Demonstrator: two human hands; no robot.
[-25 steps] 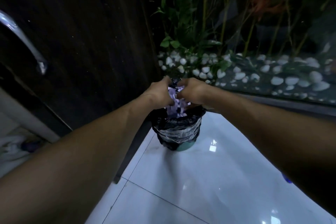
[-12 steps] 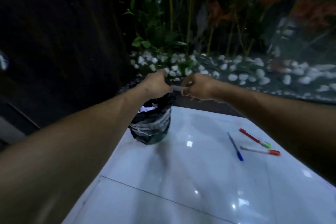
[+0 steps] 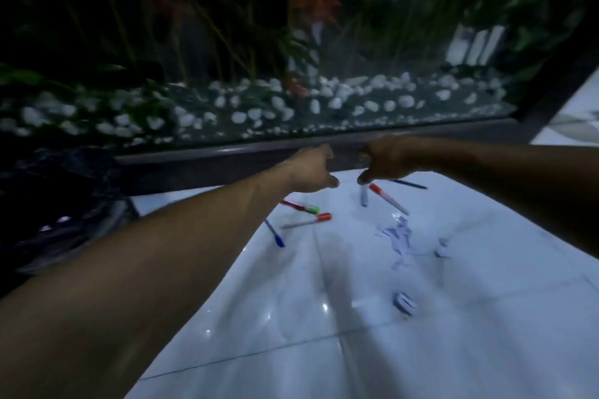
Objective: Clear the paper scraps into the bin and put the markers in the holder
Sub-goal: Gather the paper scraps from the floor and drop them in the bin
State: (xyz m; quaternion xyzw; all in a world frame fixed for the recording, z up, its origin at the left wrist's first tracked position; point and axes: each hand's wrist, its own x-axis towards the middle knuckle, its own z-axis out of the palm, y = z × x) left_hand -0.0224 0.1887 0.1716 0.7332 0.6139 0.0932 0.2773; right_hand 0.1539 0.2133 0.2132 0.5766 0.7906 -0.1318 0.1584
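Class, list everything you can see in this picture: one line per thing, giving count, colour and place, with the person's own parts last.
Markers and pens: six, red, orange, blue, grey and dark, scattered on the floor; nearest is the blue pen.
Torn paper scraps: a loose cluster, pale lilac, right of centre on the floor.
Small striped object: one, dark and white, below the scraps; too blurred to name.
Bin with black plastic liner: one, far left.
Glossy white floor tiles: underfoot.
Glass planter: white pebbles, green and orange plants, behind.
Left hand: empty, loosely curled.
Right hand: likewise.
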